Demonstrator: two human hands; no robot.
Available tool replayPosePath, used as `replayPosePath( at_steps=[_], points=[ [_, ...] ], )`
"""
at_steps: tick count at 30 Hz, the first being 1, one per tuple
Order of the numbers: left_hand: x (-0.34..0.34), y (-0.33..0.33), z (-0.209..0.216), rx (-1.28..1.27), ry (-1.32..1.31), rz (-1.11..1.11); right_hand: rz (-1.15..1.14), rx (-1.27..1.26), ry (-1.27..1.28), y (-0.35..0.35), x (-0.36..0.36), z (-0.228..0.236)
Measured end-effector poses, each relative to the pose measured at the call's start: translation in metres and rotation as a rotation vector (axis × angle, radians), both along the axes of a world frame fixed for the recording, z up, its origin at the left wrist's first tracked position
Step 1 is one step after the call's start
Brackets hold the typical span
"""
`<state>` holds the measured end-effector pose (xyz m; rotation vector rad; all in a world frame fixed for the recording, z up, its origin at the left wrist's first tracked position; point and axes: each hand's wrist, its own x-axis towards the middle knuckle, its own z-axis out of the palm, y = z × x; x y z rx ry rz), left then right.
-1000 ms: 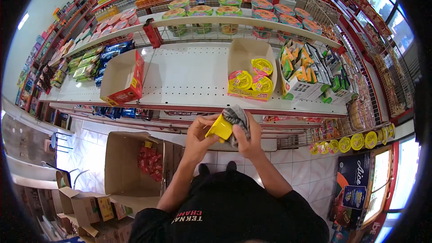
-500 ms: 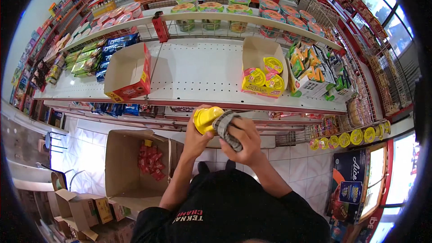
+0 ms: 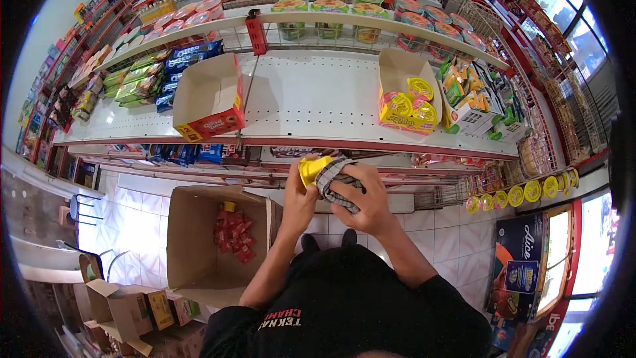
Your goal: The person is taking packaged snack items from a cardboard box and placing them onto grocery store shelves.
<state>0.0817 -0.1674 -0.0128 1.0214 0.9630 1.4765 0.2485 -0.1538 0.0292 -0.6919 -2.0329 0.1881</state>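
Observation:
My left hand [image 3: 298, 197] is closed round a small yellow plastic cup [image 3: 310, 171], held tilted in front of the shelf edge. A grey checked cloth [image 3: 339, 182] is gripped in my right hand [image 3: 368, 204] and pressed against the cup's side, covering part of it. Beyond my hands, on the white perforated shelf [image 3: 315, 93], stands an open cardboard display box [image 3: 397, 69] with several yellow-lidded cups [image 3: 400, 104] in it. Another open box, red and yellow outside [image 3: 211, 119], sits farther left on that shelf.
A big open carton [image 3: 189, 245] with red packets [image 3: 233, 233] stands on the floor at my left. Biscuit packs [image 3: 139, 79] lie on the shelf's left; sachet boxes [image 3: 467, 99] are at its right. A wire rack [image 3: 556, 113] bounds the right side.
The shelf and carton have shifted slightly right in view. The cloth now covers more of the cup, and my right hand has turned and spread over it.

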Motion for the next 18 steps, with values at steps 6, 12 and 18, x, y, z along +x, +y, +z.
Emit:
replayPosePath(
  at_steps=[6,12,18],
  points=[
    [-0.022,-0.02,0.003,-0.009,-0.226,-0.154,-0.034,-0.024,-0.032,-0.011,-0.02,-0.002],
    [-0.037,-0.024,-0.013,-0.216,-0.26,-0.029,-0.012,0.248,-0.052,-0.025,-0.031,-0.013],
    [-0.033,-0.025,-0.002,-0.159,-0.402,-0.179,0.02,0.169,-0.005,-0.014,-0.016,-0.008]
  ],
)
